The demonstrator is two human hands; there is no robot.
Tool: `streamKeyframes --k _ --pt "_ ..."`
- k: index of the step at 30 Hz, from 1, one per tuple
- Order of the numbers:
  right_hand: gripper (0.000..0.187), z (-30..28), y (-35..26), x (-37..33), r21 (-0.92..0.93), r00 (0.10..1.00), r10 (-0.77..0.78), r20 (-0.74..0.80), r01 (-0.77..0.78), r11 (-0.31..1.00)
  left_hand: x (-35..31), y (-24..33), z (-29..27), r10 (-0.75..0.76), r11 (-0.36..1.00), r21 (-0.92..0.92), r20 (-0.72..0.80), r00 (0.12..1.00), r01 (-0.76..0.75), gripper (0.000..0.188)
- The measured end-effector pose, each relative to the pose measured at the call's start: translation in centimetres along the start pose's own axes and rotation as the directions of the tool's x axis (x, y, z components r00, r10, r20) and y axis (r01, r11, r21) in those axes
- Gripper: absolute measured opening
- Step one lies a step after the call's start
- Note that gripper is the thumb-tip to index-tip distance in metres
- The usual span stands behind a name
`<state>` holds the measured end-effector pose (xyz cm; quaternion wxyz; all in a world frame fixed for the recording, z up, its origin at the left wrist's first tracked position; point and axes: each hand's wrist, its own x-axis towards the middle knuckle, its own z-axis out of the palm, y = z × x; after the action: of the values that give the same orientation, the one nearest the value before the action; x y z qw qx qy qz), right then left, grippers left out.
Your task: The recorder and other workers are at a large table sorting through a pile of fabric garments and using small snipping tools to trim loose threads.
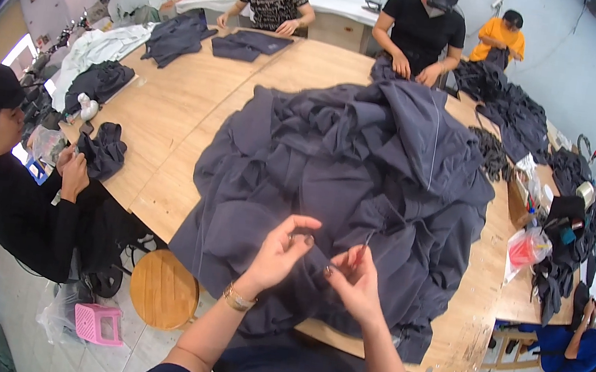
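Note:
A big heap of dark grey cloth (332,153), apparently garments, is piled on the near part of the table. Over its near side, my left hand (279,253) is raised with index finger and thumb apart, and I see nothing held between them. Just to its right, my right hand (359,278) is closed, thumb and fingers curled together. Something thin and dark sticks up at its fingertips, too small to name. Folds of the grey cloth lie directly under both hands.
The wooden table (169,139) carries more dark garments (252,44) along its far edge. Co-workers sit or stand around it, one at the left (28,173). A round wooden stool (164,289) and pink plastic stool (99,324) stand at lower left. A clear bag (528,248) lies at right.

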<state>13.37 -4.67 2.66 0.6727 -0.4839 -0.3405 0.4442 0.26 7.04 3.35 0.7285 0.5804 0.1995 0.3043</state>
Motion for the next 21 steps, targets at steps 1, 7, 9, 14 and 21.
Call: streamKeyframes --k 1,7,9,14,21 --pt "0.031 0.2 -0.6 0.3 -0.004 1.0 -0.016 0.013 0.016 1.0 0.0 0.0 -0.1 0.04 0.999 0.032 0.013 0.999 -0.04 0.026" --pt "0.029 -1.4 -3.7 0.2 -0.627 0.778 -0.599 -0.19 0.373 0.684 -1.6 1.2 -0.8 0.229 0.584 0.763 0.172 0.958 -0.277 0.052" --pt "0.028 -3.7 -4.0 0.6 -0.727 0.661 -0.709 -0.248 0.357 0.587 -2.2 -0.4 -2.2 0.25 0.448 0.859 0.143 0.958 -0.246 0.052" --pt "0.026 -6.9 -4.7 1.3 -0.776 0.494 -0.785 -0.374 0.296 0.557 -3.0 -1.7 -5.3 0.358 0.207 0.978 -0.038 0.933 -0.04 0.049" --pt "0.026 -16.0 3.5 5.7 -0.396 0.64 -0.442 -0.629 0.226 0.89 -1.8 -0.7 -7.5 0.529 0.261 0.959 -0.235 0.816 0.107 0.033"
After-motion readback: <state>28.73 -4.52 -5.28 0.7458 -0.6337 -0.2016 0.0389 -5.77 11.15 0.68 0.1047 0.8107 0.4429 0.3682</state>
